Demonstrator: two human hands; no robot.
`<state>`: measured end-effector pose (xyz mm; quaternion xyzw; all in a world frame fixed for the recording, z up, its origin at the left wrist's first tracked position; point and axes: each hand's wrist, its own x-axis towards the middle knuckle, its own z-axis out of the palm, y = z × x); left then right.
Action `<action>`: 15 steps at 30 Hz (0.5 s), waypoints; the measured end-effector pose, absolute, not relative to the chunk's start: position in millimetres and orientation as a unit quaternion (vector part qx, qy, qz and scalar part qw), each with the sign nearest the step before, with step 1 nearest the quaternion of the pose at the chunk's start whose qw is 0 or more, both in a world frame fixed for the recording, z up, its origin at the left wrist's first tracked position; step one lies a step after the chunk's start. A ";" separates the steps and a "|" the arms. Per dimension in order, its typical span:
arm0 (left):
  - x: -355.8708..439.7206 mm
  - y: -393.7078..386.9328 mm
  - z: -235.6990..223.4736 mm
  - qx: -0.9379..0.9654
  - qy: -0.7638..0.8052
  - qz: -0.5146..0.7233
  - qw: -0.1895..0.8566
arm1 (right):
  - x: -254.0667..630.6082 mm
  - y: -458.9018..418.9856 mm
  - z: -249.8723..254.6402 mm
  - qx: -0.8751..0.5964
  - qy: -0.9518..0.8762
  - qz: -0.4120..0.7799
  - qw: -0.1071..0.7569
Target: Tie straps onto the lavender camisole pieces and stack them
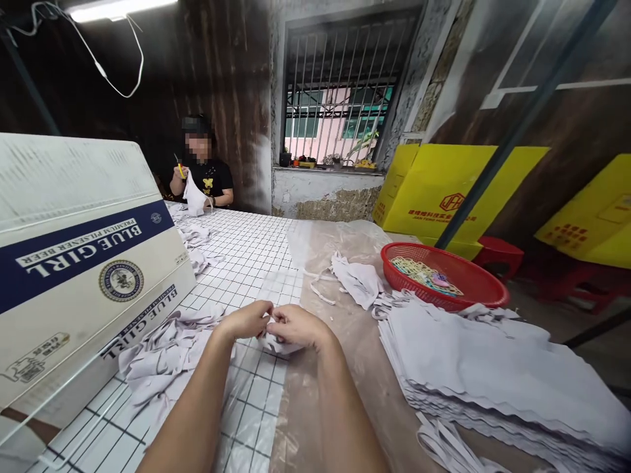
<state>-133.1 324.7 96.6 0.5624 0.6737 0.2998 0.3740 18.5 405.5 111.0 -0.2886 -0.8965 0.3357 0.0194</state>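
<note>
Left hand [246, 320] and right hand [298, 325] meet at center, fingertips touching or nearly so, both bent inward at the wrist. Both are closed in a narrow pinch on a small pale cloth piece [279, 345]; exact finger placement is partly hidden. The cloth piece sits under and between the fingers, just above the table [251, 240], where the black-and-white grid cover meets a clear plastic sheet [305, 420].

Left of the hands: crumpled cloth heap [170, 358], lying beside a large carton [54, 328] with upside-down BLUE GIRL print. Beyond the hands, slightly right: loose cloth [357, 279] with thin straps, flat on the plastic. Right: thick cloth stack [473, 358], layered, wavy edges; more straps [444, 443] near its front edge. Behind the stack: red basket [486, 289] holding a tangle of pale loops [419, 272] plus a small pinkish item.

Far side, left: another person [220, 180] in a black top, holding a yellow-handled tool [182, 172] and a pale cloth [195, 195]. Back: barred window [340, 112]; yellow panels [444, 180] with red print at right, red stool [500, 253] by them.
</note>
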 end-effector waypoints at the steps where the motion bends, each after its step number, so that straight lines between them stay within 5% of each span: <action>1: -126.3 327.6 92.2 0.567 0.664 0.308 0.377 | 23.3 406.0 113.8 -0.275 -0.886 0.370 0.051; 7: -122.3 359.1 99.9 0.619 0.673 0.326 0.238 | 46.7 418.7 120.7 -0.338 -0.831 0.403 0.180; 15: -239.3 429.8 255.0 0.509 0.761 0.399 -0.058 | 46.8 420.3 126.5 -0.366 -0.838 0.358 0.187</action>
